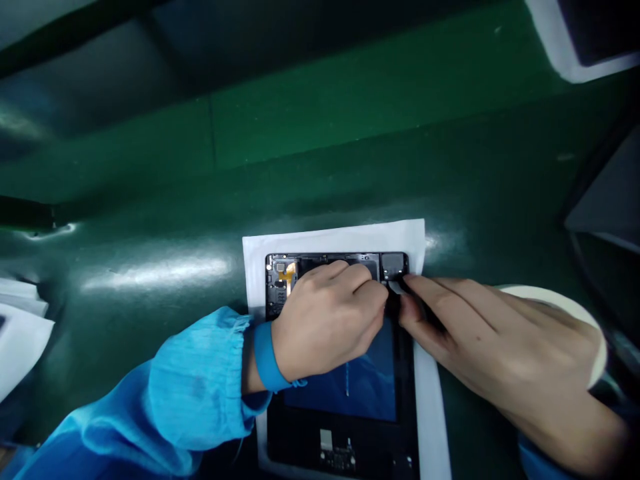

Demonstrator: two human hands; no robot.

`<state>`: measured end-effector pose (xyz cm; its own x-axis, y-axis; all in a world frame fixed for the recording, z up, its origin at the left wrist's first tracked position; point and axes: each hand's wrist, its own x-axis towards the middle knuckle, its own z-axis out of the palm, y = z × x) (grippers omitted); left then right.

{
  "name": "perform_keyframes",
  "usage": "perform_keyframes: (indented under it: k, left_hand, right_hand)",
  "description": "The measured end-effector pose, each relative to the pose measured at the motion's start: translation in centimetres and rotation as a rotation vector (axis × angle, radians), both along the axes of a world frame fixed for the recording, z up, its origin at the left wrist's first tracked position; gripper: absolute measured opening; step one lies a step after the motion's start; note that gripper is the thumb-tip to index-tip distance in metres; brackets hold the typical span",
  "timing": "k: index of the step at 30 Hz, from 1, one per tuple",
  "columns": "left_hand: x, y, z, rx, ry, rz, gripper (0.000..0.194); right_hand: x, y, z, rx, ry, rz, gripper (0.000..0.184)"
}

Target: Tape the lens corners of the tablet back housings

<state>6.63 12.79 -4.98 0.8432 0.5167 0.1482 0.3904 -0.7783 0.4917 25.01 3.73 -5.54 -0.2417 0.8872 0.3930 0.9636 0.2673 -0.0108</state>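
An opened tablet (345,393), black frame with a blue panel and bare circuit parts, lies on a white sheet (340,237) on the green bench. My left hand (327,320), in a blue sleeve and blue wrist strap, rests curled on the tablet's upper part. Its fingertips press near the top right corner. My right hand (500,353) reaches in from the right and pinches a thin dark tool (417,303). The tool's tip meets a small light strip (395,287) at that corner. Both hands' fingertips almost touch there.
A roll of pale tape (565,300) sits partly hidden under my right wrist. White sheets (20,333) lie at the left edge. A white tray with a dark inside (580,47) stands at the top right. A dark object (605,193) lies at the right edge.
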Motion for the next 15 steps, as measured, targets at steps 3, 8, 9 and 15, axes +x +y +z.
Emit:
perform_keyframes:
  k: [3, 8, 9, 15]
  left_hand:
    - [-0.02, -0.05, -0.02, 0.000, 0.020, 0.003, 0.028]
    - [-0.09, -0.10, -0.03, -0.003, 0.039, 0.001, 0.028]
    - [-0.09, -0.09, -0.02, -0.001, 0.035, 0.002, 0.028]
    - [-0.11, -0.01, 0.04, 0.019, 0.029, 0.001, 0.027]
  right_hand:
    - [-0.11, 0.09, 0.05, -0.003, -0.007, -0.002, 0.024]
    - [-0.23, 0.23, 0.06, -0.008, 0.023, -0.010, 0.019]
    - [-0.23, 0.24, 0.02, -0.015, 0.031, -0.009, 0.018]
    - [-0.30, 0.46, -0.12, -0.047, 0.091, 0.006, 0.009]
